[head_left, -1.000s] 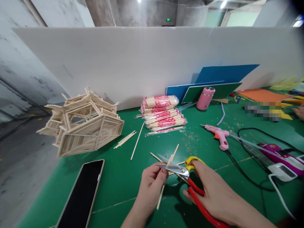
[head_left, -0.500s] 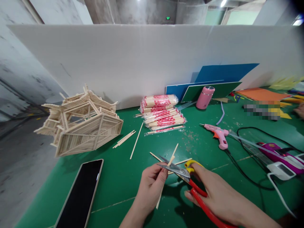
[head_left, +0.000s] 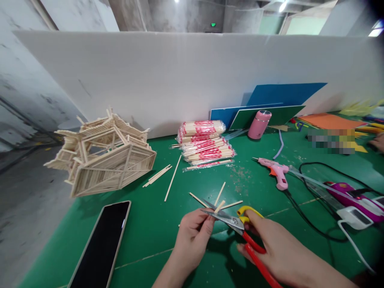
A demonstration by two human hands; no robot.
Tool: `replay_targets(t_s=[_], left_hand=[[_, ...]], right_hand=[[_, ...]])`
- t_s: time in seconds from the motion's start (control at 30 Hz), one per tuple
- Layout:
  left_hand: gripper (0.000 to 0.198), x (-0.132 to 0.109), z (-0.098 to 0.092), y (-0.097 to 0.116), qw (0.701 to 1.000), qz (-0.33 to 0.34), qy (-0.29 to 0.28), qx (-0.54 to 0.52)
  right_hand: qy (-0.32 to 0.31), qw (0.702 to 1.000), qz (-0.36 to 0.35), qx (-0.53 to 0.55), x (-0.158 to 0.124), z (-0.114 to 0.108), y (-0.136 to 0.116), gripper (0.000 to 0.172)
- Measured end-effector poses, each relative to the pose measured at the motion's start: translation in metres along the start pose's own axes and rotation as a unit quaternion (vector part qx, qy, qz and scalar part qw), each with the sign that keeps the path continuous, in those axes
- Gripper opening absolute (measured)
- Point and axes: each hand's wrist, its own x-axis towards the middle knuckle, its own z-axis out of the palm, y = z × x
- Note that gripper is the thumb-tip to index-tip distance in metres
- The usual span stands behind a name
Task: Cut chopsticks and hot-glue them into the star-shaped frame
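Observation:
My left hand [head_left: 192, 236] is closed in a pinch on a thin wooden chopstick [head_left: 221, 205], whose short end pokes out past the fingertips. My right hand [head_left: 276, 244] grips scissors [head_left: 235, 222] with red and yellow handles. Their blades are parted, and the held stick lies between them, close to my left fingertips. Behind and under the blades, several loose sticks [head_left: 235, 204] lie crossed on the green table [head_left: 156, 224]. The rest of the held stick is mostly hidden by my left hand.
A stick-built model [head_left: 102, 168] stands at left, above a phone [head_left: 102, 244]. Wrapped chopstick bundles [head_left: 207, 150] and a pink bottle [head_left: 259, 125] are at the back. To the right lie a pink glue gun [head_left: 277, 172], cables and a purple power strip [head_left: 358, 200]. Another person's hand [head_left: 377, 142] shows far right.
The long stick end that stuck out below my left hand no longer shows there. The short end above the fingers now leans more to the right. Both hands have shifted slightly right and down.

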Motion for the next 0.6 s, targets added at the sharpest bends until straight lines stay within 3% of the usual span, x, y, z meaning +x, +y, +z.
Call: replay_targets(t_s=[0.13, 0.23, 0.37, 0.43, 0.5, 0.6], left_hand=[[0.02, -0.002, 0.003, 0.0, 0.998, 0.049, 0.015, 0.042], [0.02, -0.004, 0.005, 0.002, 0.996, 0.066, 0.025, 0.051], [0.021, -0.005, 0.005, 0.003, 0.999, 0.022, 0.024, 0.021], [0.026, -0.003, 0.003, 0.002, 0.998, -0.041, -0.004, -0.039], [0.033, -0.002, 0.0, 0.0, 0.986, -0.102, -0.067, -0.114], [0.033, 0.0, -0.003, 0.001, 0.977, -0.106, -0.119, -0.139]], right_hand=[[-0.013, 0.999, 0.002, 0.036, -0.002, -0.002, -0.012, 0.03], [-0.015, 0.999, 0.001, 0.032, -0.003, -0.003, -0.016, 0.021], [0.004, 1.0, 0.012, 0.009, -0.001, -0.002, -0.013, 0.014], [0.016, 1.0, 0.015, 0.008, -0.001, -0.003, -0.01, 0.015], [0.019, 1.0, 0.012, 0.008, -0.001, -0.004, -0.008, 0.017], [-0.001, 1.0, 0.001, 0.014, -0.004, -0.006, -0.006, 0.022]])
